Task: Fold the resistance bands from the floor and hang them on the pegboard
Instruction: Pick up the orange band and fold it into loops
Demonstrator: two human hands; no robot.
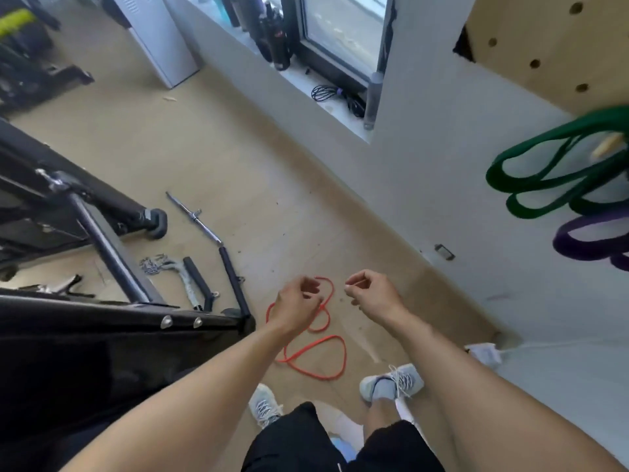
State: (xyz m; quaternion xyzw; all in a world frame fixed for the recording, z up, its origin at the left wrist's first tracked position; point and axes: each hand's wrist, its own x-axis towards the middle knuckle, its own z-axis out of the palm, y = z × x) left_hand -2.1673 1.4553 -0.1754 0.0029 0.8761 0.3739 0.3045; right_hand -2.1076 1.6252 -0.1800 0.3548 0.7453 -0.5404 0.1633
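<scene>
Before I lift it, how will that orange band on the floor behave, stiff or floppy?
Probably floppy: the orange band lies in loose, overlapping loops on the floor. It looks thin and flat, so likely light. Expect it to dangle and tangle when lifted; the green bands on the pegboard droop similarly.

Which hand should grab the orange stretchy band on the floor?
Probably the left hand. In the view it sits right over the orange band, with its fingers beside the top loop. The right hand hangs off to the side, over bare floor, holding nothing.
</scene>
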